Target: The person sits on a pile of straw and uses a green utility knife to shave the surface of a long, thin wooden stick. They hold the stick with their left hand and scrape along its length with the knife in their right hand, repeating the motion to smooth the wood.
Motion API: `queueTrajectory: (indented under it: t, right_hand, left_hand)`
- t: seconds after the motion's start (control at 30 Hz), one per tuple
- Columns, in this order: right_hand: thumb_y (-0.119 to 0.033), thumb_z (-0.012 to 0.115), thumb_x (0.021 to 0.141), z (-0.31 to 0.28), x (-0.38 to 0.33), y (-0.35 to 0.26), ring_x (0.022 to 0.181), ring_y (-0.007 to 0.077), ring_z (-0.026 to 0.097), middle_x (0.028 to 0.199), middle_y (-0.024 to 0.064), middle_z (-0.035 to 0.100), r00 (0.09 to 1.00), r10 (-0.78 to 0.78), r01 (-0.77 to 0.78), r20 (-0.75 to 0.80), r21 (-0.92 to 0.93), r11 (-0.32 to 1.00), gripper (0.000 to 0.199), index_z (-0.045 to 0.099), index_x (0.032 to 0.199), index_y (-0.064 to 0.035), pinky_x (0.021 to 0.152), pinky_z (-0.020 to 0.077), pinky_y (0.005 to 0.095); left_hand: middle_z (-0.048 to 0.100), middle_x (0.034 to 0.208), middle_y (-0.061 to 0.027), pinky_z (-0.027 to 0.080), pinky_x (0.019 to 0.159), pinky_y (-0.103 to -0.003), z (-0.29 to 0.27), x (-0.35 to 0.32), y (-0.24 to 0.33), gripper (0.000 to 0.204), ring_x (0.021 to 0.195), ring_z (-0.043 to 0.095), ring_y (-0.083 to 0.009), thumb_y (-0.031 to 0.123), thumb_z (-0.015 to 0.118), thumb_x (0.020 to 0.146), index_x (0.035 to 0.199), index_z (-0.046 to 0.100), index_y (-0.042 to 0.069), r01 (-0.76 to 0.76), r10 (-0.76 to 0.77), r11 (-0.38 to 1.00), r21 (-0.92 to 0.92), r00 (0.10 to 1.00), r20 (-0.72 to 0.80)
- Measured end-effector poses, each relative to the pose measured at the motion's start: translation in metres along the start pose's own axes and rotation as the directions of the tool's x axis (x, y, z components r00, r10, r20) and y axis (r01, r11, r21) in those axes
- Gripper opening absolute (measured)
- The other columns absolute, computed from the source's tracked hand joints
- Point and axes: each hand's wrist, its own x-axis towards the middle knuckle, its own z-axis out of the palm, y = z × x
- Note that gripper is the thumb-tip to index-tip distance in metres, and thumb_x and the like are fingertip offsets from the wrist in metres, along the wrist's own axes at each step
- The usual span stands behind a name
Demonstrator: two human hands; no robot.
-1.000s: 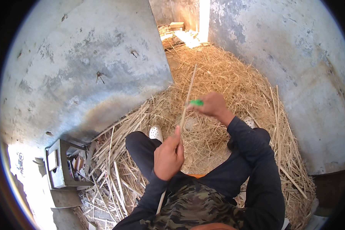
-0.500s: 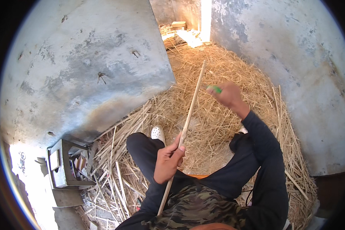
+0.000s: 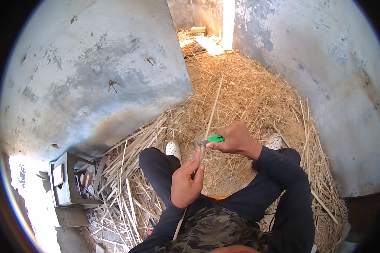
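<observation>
My left hand [image 3: 185, 182] is closed around a long, thin pale wooden strip [image 3: 215, 102]. The strip slants from my lap up and away over the shavings. In my right hand [image 3: 237, 140] is a green-handled utility knife [image 3: 215, 138], gripped in a fist with the thumb toward the strip. Its blade lies across the strip just beyond the fingertips of my left hand and seems to touch it. My two hands are close together in front of my knees.
Straw-like shavings [image 3: 251, 99] cover the floor ahead. Longer strips [image 3: 133, 156] lie in a heap at the left, beside a small wooden stool-like frame [image 3: 68, 181] holding odds and ends. Worn plaster walls [image 3: 308, 71] stand on both sides. White clogs [image 3: 173, 149] are on my feet.
My right hand with the utility knife has come down and nearer along the strip, from its upper part to just beyond my left hand. The left hand keeps its hold.
</observation>
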Motion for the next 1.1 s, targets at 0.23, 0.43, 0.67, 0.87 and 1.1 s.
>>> queueTrajectory:
  t: [0.23,0.43,0.67,0.87,1.1]
  right_hand:
    - [-0.076,0.05,0.08,-0.004,0.004,0.004,0.038,0.0217,0.051,0.044,0.0054,0.052,0.994,0.098,-0.102,0.056,0.062,0.993,0.06,0.077,0.081,-0.022,0.04,0.0388,0.035]
    - [-0.076,0.049,0.08,0.004,0.019,0.054,0.037,0.025,0.049,0.041,0.0086,0.048,0.959,0.276,-0.272,0.063,-0.056,0.961,0.071,0.069,0.062,-0.0105,0.038,0.0365,0.0362]
    - [-0.082,0.038,0.08,0.013,-0.004,-0.005,0.034,0.0206,0.043,0.039,0.0058,0.042,0.999,0.03,-0.032,0.032,0.06,0.998,0.082,0.058,0.049,-0.0093,0.035,0.0312,0.0357]
    - [-0.075,0.055,0.075,0.021,0.008,0.021,0.042,0.0285,0.053,0.045,0.0086,0.05,0.995,0.084,-0.083,-0.061,0.019,0.996,0.067,0.059,0.052,-0.0124,0.041,0.04,0.0392]
    - [-0.078,0.05,0.077,0.025,0.018,0.04,0.036,0.0196,0.045,0.039,0.0021,0.041,0.985,0.009,-0.025,-0.173,-0.091,0.996,0.071,0.056,0.049,-0.0136,0.036,0.0337,0.0343]
  left_hand:
    - [0.052,0.07,-0.0148,0.045,0.057,-0.034,-0.001,-0.002,0.002,0.045,0.06,0.055,-0.028,0.002,0.06,0.082,0.128,0.056,0.002,-0.098,0.106,0.984,0.148,0.993,-0.045]
    - [0.053,0.07,-0.0146,0.045,0.058,-0.036,0.0,-0.011,0.008,0.046,0.06,0.056,-0.0298,0.0,0.061,0.081,0.127,0.057,0.003,-0.128,0.134,0.955,0.267,0.991,-0.003]
    - [0.052,0.066,-0.0111,0.045,0.05,-0.041,-0.001,-0.003,-0.006,0.043,0.056,0.058,-0.0296,0.007,0.06,0.082,0.125,0.059,0.007,-0.192,0.231,0.884,0.427,0.972,-0.041]
    - [0.05,0.067,-0.0105,0.043,0.049,-0.04,-0.004,0.003,0.003,0.044,0.056,0.056,-0.0286,0.005,0.059,0.083,0.127,0.057,0.005,-0.194,0.216,0.821,0.536,0.976,0.022]
    - [0.05,0.068,-0.0108,0.043,0.051,-0.041,-0.005,0.004,0.001,0.046,0.059,0.057,-0.0296,0.003,0.058,0.084,0.13,0.053,0.005,-0.196,0.204,0.833,0.518,0.978,0.043]
